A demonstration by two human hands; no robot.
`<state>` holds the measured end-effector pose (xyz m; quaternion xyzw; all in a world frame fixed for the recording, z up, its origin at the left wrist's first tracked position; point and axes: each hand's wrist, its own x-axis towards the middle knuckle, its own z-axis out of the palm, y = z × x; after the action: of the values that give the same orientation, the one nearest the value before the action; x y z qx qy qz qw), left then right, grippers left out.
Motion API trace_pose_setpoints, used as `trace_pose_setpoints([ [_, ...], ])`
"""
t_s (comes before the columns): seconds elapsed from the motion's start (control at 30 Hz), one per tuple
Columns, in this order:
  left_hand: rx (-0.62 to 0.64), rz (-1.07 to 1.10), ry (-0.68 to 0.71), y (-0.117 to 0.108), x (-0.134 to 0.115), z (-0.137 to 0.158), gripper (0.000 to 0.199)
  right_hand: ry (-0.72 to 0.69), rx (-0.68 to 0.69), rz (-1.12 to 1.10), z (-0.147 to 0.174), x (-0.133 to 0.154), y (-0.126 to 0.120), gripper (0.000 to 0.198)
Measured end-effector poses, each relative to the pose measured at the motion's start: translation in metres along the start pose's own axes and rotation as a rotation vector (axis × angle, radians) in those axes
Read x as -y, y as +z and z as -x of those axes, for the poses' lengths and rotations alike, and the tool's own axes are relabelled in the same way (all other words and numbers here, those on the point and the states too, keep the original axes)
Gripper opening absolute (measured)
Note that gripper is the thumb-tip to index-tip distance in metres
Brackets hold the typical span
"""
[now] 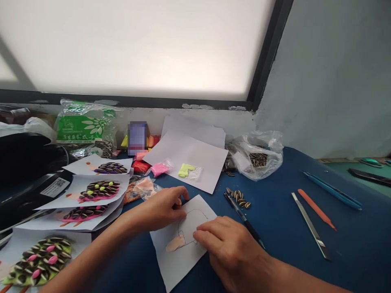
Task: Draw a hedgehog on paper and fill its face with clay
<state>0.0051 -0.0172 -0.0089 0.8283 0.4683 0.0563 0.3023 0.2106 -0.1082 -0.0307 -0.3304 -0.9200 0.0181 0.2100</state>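
Observation:
A white sheet of paper [171,268] with a pen-drawn outline lies slanted on the blue table between my hands. Flattened peach clay [176,243] covers a pointed area at the outline's lower left. My left hand [166,205] is at the sheet's upper left edge, thumb down near the drawn line and fingers curved apart from it, nothing visible between them. Over the sheet's right side is my right hand [227,244], its fingers closed together with their tips by the outline's lower right. Whatever those fingertips hold, if anything, is hidden.
A black pen [246,221] and loose sunflower seeds [238,197] lie right of the sheet. Farther right are a metal blade tool [311,226], an orange tool [317,209] and blue tweezers [332,190]. Seed-covered pictures [99,190] stack at left; clay packets [160,167] and a seed bag [258,156] sit behind.

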Motion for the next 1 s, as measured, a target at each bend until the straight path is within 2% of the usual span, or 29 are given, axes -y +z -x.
trace_pose_setpoints([
  [0.07,0.01,0.013,0.011,-0.001,0.002,0.0,0.035,0.036,0.039,-0.044,0.0,-0.003,-0.003,0.03],
  [0.3,0.026,0.043,0.02,-0.001,0.001,0.0,0.034,-0.002,0.057,-0.004,0.002,0.005,-0.002,0.027],
  [0.63,0.022,0.081,0.05,0.002,-0.015,-0.002,0.03,-0.014,0.053,0.034,0.002,0.006,0.003,0.02],
  [0.83,0.043,0.117,0.065,0.003,-0.016,-0.006,0.031,-0.018,0.093,0.018,0.0,0.0,0.001,0.028],
  [0.93,0.039,0.141,0.04,-0.003,-0.012,-0.002,0.032,-0.057,0.09,0.031,-0.002,-0.002,-0.001,0.034],
  [1.0,0.052,0.119,0.018,-0.008,-0.007,0.001,0.026,-0.071,0.104,0.041,-0.003,-0.002,-0.001,0.037],
])
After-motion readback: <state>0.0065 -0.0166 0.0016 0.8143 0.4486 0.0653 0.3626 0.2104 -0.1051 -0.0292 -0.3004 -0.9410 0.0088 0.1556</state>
